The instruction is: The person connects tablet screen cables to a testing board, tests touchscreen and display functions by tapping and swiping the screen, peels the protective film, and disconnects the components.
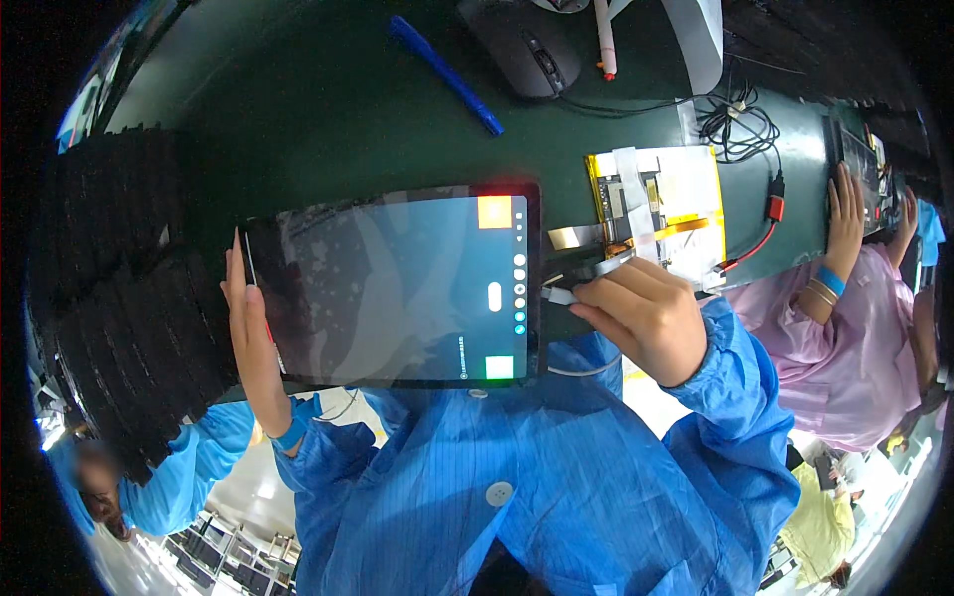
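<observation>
A tablet (397, 288) with a lit screen lies on the dark green table in front of me. Flat against its left edge rests my left hand (256, 333), fingers stretched out. At the opposite edge my right hand (641, 313) pinches a white cable plug (559, 295); whether the plug sits fully in the tablet's port I cannot tell. A white cable (586, 372) runs below that hand. Just beyond my right hand is a taped battery and circuit board assembly (661, 204), with a flat metallic-looking strip (576, 236) reaching toward the tablet.
Farther back lie a blue pen (447, 74) and a black mouse (527, 55). A coiled black cable (737, 129) joins a red connector (775, 207) near the assembly. Black ribbed material (119, 298) stands at the left. On the right, a co-worker's hand (845, 214) touches another device.
</observation>
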`<move>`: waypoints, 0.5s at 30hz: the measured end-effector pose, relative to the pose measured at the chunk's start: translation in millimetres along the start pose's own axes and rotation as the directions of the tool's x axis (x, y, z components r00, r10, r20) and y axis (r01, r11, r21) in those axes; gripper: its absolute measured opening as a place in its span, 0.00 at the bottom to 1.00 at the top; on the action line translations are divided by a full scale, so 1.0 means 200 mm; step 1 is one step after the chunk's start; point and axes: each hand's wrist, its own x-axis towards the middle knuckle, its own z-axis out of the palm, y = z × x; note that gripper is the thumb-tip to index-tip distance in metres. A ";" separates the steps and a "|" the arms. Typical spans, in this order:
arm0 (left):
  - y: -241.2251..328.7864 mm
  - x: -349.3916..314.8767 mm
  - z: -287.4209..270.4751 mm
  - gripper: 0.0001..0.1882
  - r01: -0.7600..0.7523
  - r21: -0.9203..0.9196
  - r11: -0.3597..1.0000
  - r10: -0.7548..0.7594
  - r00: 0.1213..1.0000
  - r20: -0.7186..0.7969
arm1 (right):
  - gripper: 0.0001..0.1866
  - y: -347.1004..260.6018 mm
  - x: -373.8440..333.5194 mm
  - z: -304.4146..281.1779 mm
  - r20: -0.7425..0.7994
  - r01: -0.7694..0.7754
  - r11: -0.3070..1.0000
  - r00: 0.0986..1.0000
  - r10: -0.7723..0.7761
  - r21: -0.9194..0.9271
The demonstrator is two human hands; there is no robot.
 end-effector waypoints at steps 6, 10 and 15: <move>0.08 0.00 0.01 0.35 0.028 -0.118 0.993 -0.026 1.000 0.018 | 0.07 0.02 0.00 0.00 0.035 0.073 0.997 0.997 -0.073 -0.006; 0.09 -0.02 0.02 0.38 0.122 -0.311 0.943 -0.110 0.992 0.053 | 0.09 0.04 0.02 -0.01 0.103 0.199 0.979 0.976 -0.193 -0.052; 0.13 -0.03 0.02 0.40 0.146 -0.457 0.877 -0.131 0.989 0.065 | 0.11 0.05 0.00 0.03 0.072 0.233 0.968 0.971 -0.227 -0.091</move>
